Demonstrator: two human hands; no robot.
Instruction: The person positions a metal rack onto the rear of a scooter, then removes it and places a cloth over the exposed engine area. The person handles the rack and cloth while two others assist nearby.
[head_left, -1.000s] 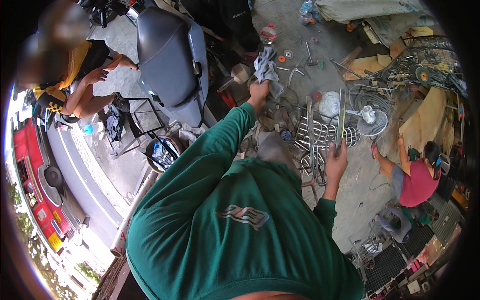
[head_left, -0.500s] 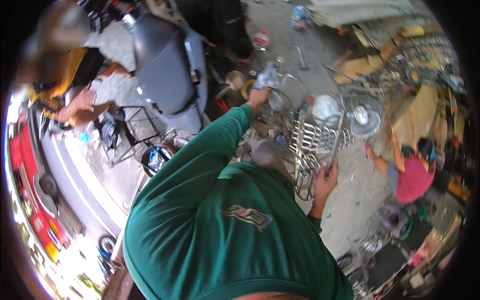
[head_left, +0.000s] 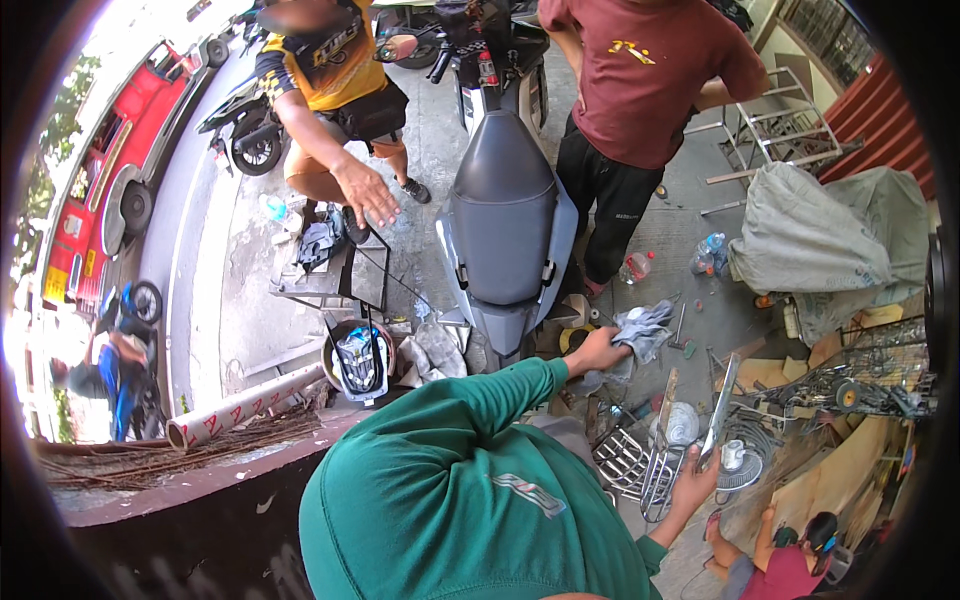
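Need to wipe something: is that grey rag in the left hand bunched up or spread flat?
Bunched up: the grey rag hangs crumpled in folds from the left hand.

Rag (head_left: 640, 335): grey, beside the scooter seat (head_left: 503, 225)
Scooter seat: dark grey
Metal strip (head_left: 718, 412): silvery, right of the seat
Sleeve (head_left: 480, 400): green

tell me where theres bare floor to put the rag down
Bare concrete lies between the scooter and the grey tarp bundle, apart from two bottles. Another bare strip runs left of the scooter. Around the left hand holding the rag and the right hand, wire racks and scrap crowd the ground.
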